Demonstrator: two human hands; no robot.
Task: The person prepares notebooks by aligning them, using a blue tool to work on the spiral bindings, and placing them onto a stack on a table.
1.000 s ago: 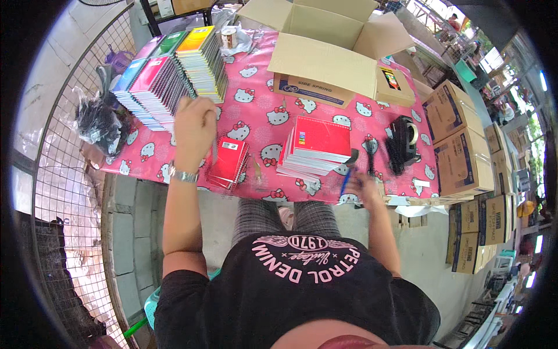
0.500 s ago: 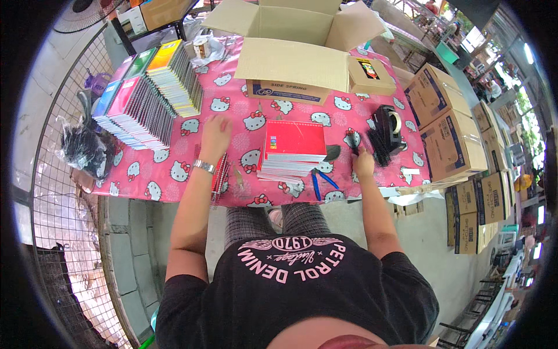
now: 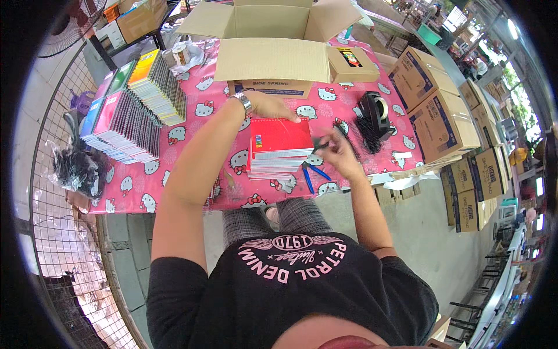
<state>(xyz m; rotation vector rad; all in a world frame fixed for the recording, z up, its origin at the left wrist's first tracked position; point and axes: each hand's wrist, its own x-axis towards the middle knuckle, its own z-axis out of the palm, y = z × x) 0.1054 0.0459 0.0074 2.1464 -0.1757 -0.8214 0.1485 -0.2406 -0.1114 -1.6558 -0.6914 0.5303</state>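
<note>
Left hand [image 3: 273,106] lies flat on the red notebook [image 3: 280,137] at the counter's near edge; right hand [image 3: 339,152] pinches a black coil [image 3: 323,141]. Best keep the stack pinned, coil aligned to the holes.

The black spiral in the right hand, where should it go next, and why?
Probably to the edge of the top red notebook. The right hand holds a black spiral just beside that stack, and the left hand presses the notebook flat.
</note>
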